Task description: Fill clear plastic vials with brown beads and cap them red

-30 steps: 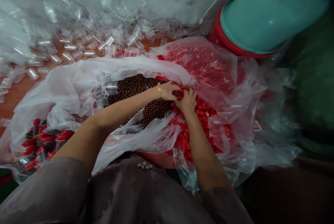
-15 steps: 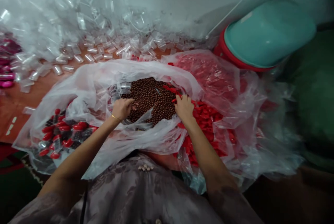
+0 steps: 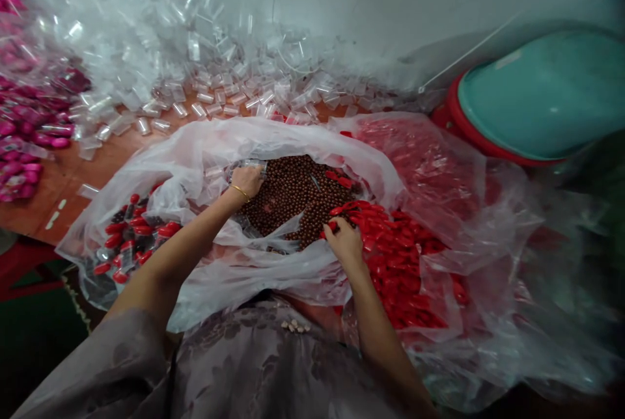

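My left hand [image 3: 247, 181] is closed at the clear plastic tubes [image 3: 254, 163] on the left side of the opened white plastic bag [image 3: 195, 146]. Its fingertips are partly hidden, but they appear to grip a tube. Brown round beads [image 3: 293, 191] fill the middle of the bag. At their right edge, my right hand [image 3: 346, 242] pinches a red plastic cap [image 3: 332, 226]. Beside that hand lies a heap of red plastic caps [image 3: 400, 269]. Red-capped tubes with dark contents [image 3: 131, 237] lie in the bag's left part, near my left forearm.
Many clear tubes [image 3: 146, 61] are piled along the wall on the orange table [image 3: 73, 178]. Pink pieces [image 3: 29, 120] lie at far left. A teal basin [image 3: 541, 94] rests on a red container [image 3: 452, 113] at back right. Loose clear plastic [image 3: 537, 315] spreads on the right.
My left hand has moved from the beads to the clear tubes. My right hand has drawn back towards me from the bag's right edge with a red cap. The camera view has shifted left.
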The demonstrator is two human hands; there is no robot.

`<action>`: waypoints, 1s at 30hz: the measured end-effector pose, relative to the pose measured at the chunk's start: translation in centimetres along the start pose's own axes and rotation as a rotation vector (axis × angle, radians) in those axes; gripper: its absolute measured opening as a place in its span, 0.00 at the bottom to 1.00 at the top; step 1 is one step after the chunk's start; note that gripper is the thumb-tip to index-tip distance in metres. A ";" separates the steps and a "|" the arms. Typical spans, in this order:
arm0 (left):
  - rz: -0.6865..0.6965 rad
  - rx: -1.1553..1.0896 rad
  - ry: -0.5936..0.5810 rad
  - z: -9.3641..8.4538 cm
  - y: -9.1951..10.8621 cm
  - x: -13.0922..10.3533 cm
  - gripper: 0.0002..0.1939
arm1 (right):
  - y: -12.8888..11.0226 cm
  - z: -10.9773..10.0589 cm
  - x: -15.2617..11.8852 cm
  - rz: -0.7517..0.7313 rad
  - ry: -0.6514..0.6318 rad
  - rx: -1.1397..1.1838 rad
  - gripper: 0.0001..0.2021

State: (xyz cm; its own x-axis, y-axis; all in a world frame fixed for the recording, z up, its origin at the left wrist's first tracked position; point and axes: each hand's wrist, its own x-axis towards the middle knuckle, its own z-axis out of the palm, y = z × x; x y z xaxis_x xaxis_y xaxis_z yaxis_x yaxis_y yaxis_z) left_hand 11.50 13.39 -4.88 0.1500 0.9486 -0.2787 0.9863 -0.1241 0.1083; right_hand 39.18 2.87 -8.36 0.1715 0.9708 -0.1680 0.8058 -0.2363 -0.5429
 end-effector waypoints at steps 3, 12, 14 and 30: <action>0.008 0.003 0.111 -0.1 -0.2 0.7 0.17 | 0.6 0.1 -0.8 0.018 -0.046 -0.096 0.10; 0.089 0.133 -0.218 -0.4 -0.9 3.0 0.16 | 1.4 -0.2 -0.6 -0.008 0.038 -0.124 0.16; 0.119 0.095 -0.153 -0.5 -0.7 2.0 0.19 | 0.2 -0.4 -0.7 -0.084 0.135 -0.170 0.19; -0.047 -1.358 -0.324 6.4 3.2 -6.7 0.22 | -7.6 4.4 1.3 -0.361 -0.150 0.315 0.13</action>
State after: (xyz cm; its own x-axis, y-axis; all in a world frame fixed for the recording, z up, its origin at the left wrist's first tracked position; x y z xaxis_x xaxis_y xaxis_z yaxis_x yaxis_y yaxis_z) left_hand 14.11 4.79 -8.79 0.3117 0.8121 -0.4933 0.1830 0.4581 0.8698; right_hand 30.81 5.72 -8.03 -0.1888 0.9816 -0.0274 0.5844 0.0898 -0.8065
